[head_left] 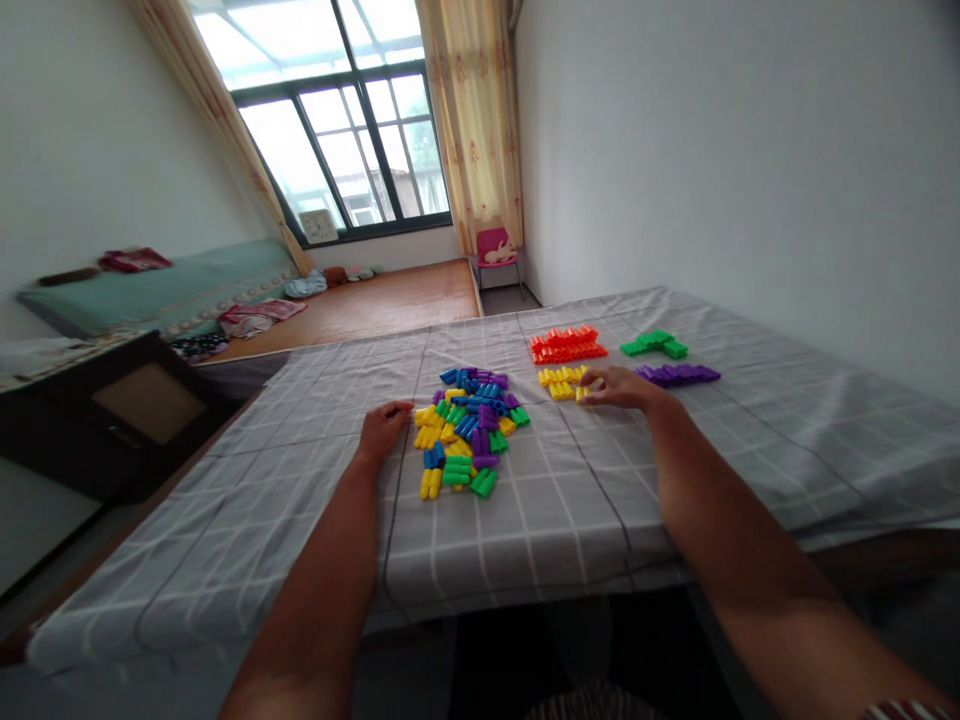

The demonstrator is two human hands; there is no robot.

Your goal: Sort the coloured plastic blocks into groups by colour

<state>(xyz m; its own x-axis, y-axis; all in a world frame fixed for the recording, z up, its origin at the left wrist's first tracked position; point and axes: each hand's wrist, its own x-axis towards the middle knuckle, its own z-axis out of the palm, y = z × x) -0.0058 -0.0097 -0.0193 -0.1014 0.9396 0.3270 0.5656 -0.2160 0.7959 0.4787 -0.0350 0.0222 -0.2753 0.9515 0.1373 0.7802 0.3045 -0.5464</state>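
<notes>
A mixed pile of small plastic building pieces [480, 425] in yellow, green, blue and purple lies on the checked cloth. At the pile's left edge is my left hand [385, 430], its fingers drawn together and close to the outermost yellow pieces. Whether anything is between those fingertips is hidden. To the right of the pile, my right hand [619, 387] pinches a yellow plastic piece [581, 395] at the corner of a small yellow group [557, 382]. Behind that group sit red-orange pieces [566, 345] in rows.
Right of the yellow group are a purple row [679, 375] and a green cluster [656, 344]. A grey checked cloth [300, 480] covers the table, which meets a white wall on the right. Beyond stand a wooden bed platform [405, 290] and a pink chair [493, 242].
</notes>
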